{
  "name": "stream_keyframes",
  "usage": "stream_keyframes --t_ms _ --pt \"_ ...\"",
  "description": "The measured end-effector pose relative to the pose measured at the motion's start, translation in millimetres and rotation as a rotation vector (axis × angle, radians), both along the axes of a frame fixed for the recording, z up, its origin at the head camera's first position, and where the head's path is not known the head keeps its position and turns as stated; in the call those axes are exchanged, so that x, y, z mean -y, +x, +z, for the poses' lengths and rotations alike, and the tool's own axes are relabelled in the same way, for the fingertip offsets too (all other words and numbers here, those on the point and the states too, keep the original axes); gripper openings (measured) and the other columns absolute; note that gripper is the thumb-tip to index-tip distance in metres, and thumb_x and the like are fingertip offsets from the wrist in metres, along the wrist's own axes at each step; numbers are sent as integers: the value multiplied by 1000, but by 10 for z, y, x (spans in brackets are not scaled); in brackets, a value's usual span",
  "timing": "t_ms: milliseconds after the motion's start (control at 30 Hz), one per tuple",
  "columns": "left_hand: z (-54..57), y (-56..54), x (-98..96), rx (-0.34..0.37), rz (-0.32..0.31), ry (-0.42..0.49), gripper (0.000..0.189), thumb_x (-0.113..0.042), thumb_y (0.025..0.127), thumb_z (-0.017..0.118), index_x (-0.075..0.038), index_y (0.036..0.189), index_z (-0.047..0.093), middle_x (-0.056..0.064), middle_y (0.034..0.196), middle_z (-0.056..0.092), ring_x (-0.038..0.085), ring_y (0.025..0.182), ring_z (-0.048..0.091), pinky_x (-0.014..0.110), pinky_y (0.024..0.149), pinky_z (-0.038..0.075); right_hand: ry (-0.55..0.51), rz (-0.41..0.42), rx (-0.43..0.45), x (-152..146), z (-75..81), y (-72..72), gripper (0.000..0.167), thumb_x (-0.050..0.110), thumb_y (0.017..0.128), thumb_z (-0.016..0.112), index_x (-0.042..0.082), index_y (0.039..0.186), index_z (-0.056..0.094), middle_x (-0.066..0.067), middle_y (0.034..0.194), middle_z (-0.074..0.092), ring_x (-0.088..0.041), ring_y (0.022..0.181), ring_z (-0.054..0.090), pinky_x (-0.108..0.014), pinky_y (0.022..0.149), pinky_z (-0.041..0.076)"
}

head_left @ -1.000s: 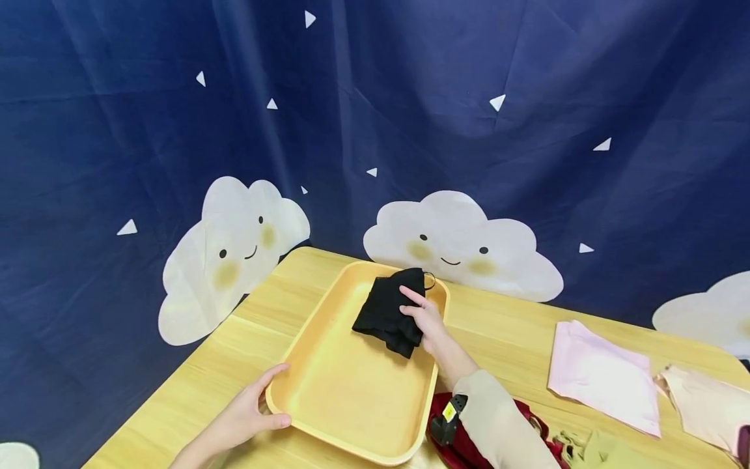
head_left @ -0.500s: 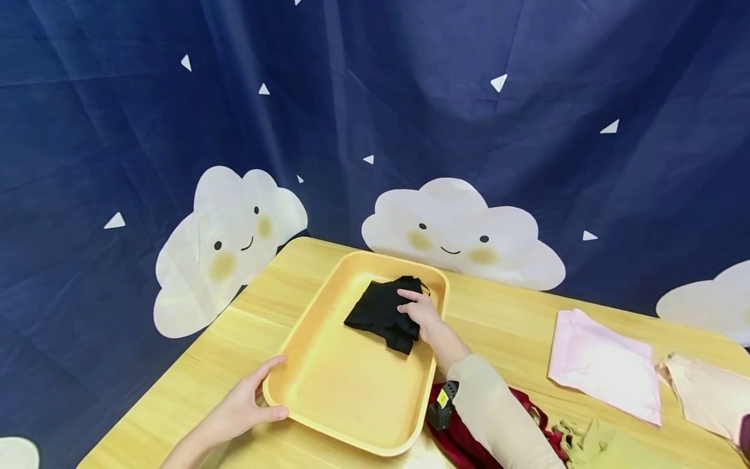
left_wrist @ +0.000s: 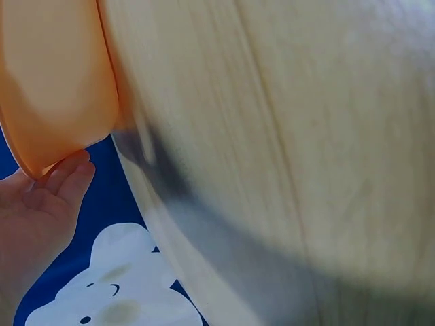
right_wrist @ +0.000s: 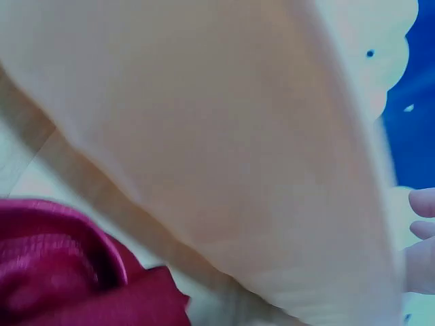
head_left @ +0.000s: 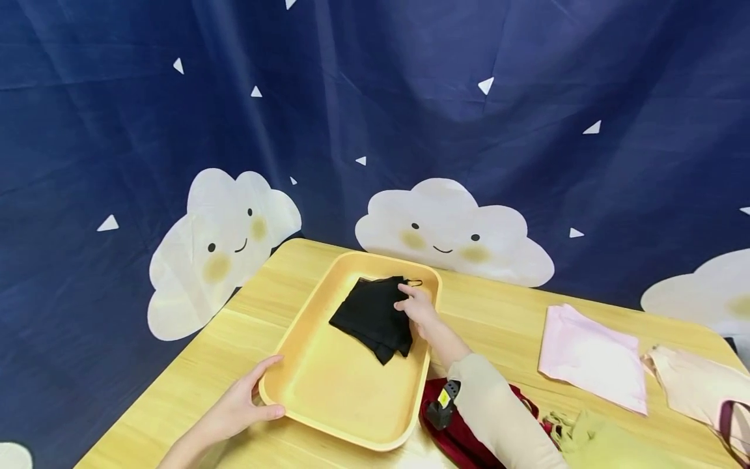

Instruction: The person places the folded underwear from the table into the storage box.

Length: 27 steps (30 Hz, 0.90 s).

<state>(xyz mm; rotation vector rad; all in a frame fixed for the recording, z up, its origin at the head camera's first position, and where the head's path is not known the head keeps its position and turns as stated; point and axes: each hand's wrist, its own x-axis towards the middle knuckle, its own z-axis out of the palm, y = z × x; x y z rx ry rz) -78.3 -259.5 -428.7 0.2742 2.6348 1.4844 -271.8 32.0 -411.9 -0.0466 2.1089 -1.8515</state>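
Observation:
In the head view a folded black camisole with a thin strap (head_left: 375, 318) lies in the far right part of a yellow-orange tray (head_left: 328, 391). My right hand (head_left: 419, 309) rests on the camisole's right side, fingers spread over the cloth; what the hidden thumb does does not show. At the tray's near left corner, my left hand (head_left: 237, 407) grips the rim between thumb and fingers. The left wrist view shows that hand (left_wrist: 51, 210) with fingers against the tray's orange edge (left_wrist: 61, 75). Only part of the right hand (right_wrist: 423, 238) enters the right wrist view.
A dark red garment (head_left: 454, 430) lies by the tray's right side, partly under my right forearm. Farther right are a yellow-green garment (head_left: 609, 443), a folded pink cloth (head_left: 592, 358) and a peach garment (head_left: 697, 384). A blue curtain (head_left: 410, 98) hangs behind the wooden table (head_left: 234, 345).
The black camisole has come down and shifted left, now lying flatter in the tray, with my right hand still on it. My left hand keeps its grip on the tray corner.

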Motion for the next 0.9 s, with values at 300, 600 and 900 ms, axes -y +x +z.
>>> stream_keyframes --t_ms 300,600,900 --pt "-13 34 49 -41 20 -46 74 -12 76 73 4 136 32 32 136 34 42 119 38 13 89 36 -126 112 -73 -496 400 216 59 -4 89 45 2 143 24 -16 150 15 -38 134 20 -48 108 20" --pt "5 47 33 -14 21 -47 74 -12 78 71 5 137 30 34 136 31 43 117 39 14 87 39 -57 28 -79 -1543 487 365 59 5 94 42 0 145 11 -22 150 10 -38 133 20 -44 107 23" --pt "20 0 -40 -7 10 -69 76 -14 78 72 6 137 29 36 137 29 45 119 37 16 89 40 276 -74 -70 -2720 323 438 65 21 97 41 -4 143 4 -32 145 10 -40 131 21 -38 100 37"
